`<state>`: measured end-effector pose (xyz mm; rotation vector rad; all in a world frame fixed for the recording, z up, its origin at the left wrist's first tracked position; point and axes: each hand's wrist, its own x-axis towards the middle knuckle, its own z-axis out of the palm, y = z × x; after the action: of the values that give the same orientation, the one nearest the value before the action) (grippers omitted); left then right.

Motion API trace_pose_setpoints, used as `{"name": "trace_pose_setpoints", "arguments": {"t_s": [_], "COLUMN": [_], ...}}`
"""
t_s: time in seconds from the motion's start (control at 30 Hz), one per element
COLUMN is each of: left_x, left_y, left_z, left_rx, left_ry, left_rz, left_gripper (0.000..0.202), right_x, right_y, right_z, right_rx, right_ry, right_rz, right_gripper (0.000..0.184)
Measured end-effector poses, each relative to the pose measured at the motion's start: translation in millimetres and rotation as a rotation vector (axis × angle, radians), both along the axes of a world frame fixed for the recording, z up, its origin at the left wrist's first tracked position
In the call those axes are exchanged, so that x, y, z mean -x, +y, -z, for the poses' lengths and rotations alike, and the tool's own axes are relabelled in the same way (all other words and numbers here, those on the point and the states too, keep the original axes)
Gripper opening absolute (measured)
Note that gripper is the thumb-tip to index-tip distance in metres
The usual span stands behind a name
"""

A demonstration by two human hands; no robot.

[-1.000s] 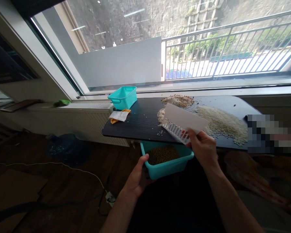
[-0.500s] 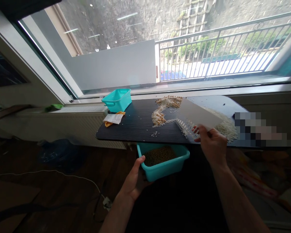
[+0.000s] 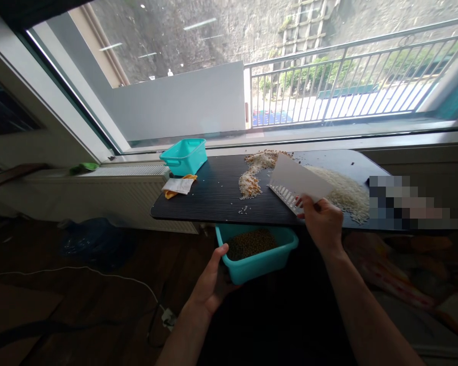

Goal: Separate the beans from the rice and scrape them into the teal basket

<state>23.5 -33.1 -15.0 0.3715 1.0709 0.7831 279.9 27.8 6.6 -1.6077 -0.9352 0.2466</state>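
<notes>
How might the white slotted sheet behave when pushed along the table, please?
The white slotted sheet looks fairly stiff, extending flat without visible sag from the right hand. It is probably light, being thin. Being slotted, it might let some rice through.

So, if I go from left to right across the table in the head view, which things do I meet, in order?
Far box → mixed grain pile → slotted sheet → rice pile.

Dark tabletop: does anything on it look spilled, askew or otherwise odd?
Yes, slightly: a few white grains lie loose near the front edge of the dark tabletop, apart from the mixed pile and the larger white pile, so they look spilled. No damage is visible.
</notes>
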Motion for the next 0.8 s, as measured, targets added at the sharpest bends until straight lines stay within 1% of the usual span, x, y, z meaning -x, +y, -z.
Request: {"name": "trace_pose_setpoints", "arguments": {"t_s": [0.07,0.13,0.23,0.33,0.4,0.47,0.57,0.63,0.7,0.8], "left_x": [-0.2,-0.3,0.0,0.4,0.6,0.2,-1.7,-3.2,-3.6,-1.5], "left_y": [-0.5,-0.9,-0.6,-0.1,0.0,-0.3,-0.5,-0.2,0.6,1.5], "left_z": [-1.3,-2.3,-2.6,-1.8,-1.7,-2.4,-4.2,-4.8,-4.3,-2.5], "left_rx": [-0.006,-0.007,-0.006,0.000,0.003,0.005,0.017,0.028,0.031,0.041], "left_ry": [0.003,0.001,0.004,0.013,0.015,0.018,0.030,0.047,0.046,0.019], "left_rz": [0.001,0.011,0.029,0.021,0.014,0.018,0.026,0.020,0.016,0.025], "left_gripper": [0.058,0.058,0.055,0.055,0.056,0.056,0.055,0.053,0.054,0.055], "right_x": [-8.0,-13.5,-18.6,-27.4,-37.6,-48.8,-56.5,-49.4,-33.5,-9.2], "right_y": [-1.6,-5.0,-14.5,-26.0,-31.1,-32.0,-23.1,-10.0,7.3,33.1], "right_z": [-1.7,-5.0,-8.9,-10.5,-12.9,-17.6,-25.7,-27.2,-23.1,-10.3], "right_rx": [-0.011,-0.023,-0.021,0.021,0.044,0.045,0.024,0.012,0.012,0.026], "right_ry": [-0.002,0.010,0.038,0.040,0.026,0.008,-0.011,-0.007,0.004,-0.005], "right_rz": [0.015,-0.001,-0.079,-0.156,-0.164,-0.133,-0.072,-0.070,-0.112,-0.157], "right_gripper": [0.032,0.033,0.036,0.033,0.029,0.025,0.025,0.029,0.032,0.032]}}
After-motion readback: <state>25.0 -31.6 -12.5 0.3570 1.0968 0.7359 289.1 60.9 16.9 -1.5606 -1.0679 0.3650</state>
